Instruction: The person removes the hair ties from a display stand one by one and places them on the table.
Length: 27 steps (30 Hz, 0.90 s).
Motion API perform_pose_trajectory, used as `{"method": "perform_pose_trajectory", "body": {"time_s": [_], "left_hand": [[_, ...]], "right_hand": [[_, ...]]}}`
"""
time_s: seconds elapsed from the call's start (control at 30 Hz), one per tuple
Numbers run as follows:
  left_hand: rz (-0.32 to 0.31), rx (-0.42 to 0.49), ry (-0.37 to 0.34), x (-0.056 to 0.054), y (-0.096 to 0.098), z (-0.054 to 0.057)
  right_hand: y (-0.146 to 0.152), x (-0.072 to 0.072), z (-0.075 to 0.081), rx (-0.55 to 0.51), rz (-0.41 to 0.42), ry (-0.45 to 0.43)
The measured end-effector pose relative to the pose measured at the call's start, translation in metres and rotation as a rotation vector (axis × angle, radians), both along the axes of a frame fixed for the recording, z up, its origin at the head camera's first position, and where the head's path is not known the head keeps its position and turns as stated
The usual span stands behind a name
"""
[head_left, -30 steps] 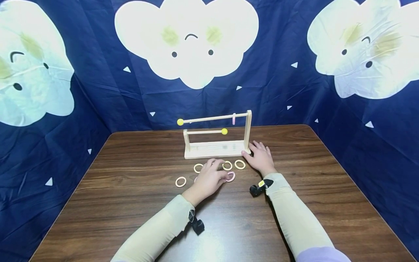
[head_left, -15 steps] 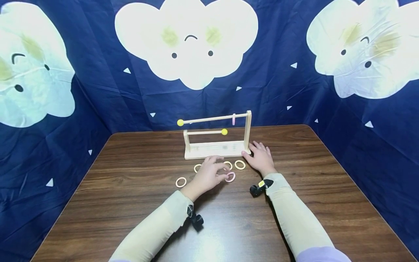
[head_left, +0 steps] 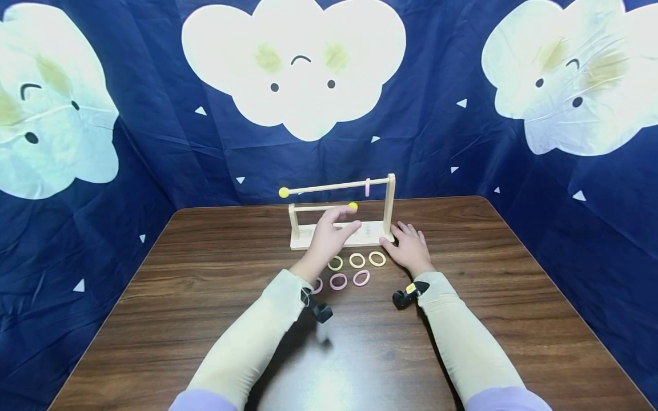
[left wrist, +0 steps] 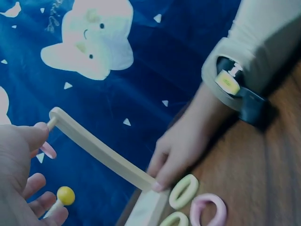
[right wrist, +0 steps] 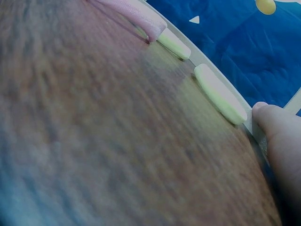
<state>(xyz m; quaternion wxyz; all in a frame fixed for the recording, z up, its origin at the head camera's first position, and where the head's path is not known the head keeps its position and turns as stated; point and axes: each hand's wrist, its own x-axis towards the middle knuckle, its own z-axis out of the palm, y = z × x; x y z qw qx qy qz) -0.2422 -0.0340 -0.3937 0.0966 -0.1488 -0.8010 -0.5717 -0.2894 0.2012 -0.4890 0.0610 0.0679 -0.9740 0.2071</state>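
Observation:
My left hand (head_left: 329,237) is raised in front of the wooden stand (head_left: 329,242), close to the short lower rod's yellow ball (head_left: 352,206). Its thumb and fingers are spread apart, and no ring shows between them in the left wrist view. My right hand (head_left: 409,250) rests at the base's right end, with the thumb (right wrist: 270,117) on the base's edge. One pink ring (head_left: 367,187) hangs on the long upper rod (head_left: 329,186). Before the stand lie yellow rings (head_left: 377,258) in a row, with pink rings (head_left: 338,281) nearer me, one partly covered by my left wrist.
The wooden table (head_left: 462,319) reaches back to a blue cloth (head_left: 437,160) with white clouds. A yellow ball (head_left: 284,193) caps the upper rod's left end. Each wrist wears a small black camera (head_left: 323,312).
My left hand has lifted from over the rings and moved forward to the lower rod. More rings now show, while the peach ring at the left is hidden. My right hand stays put.

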Motion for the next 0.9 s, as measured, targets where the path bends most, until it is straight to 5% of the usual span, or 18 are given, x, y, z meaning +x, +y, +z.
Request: {"method": "perform_pose_trajectory", "body": {"time_s": [0.2, 0.9], "left_hand": [[0.02, 0.095, -0.021, -0.013, 0.01, 0.01], [0.071, 0.288, -0.138, -0.039, 0.044, 0.011]], "right_hand": [[-0.001, 0.0, 0.001, -0.003, 0.0, 0.003], [0.002, -0.004, -0.005, 0.001, 0.007, 0.011]]}}
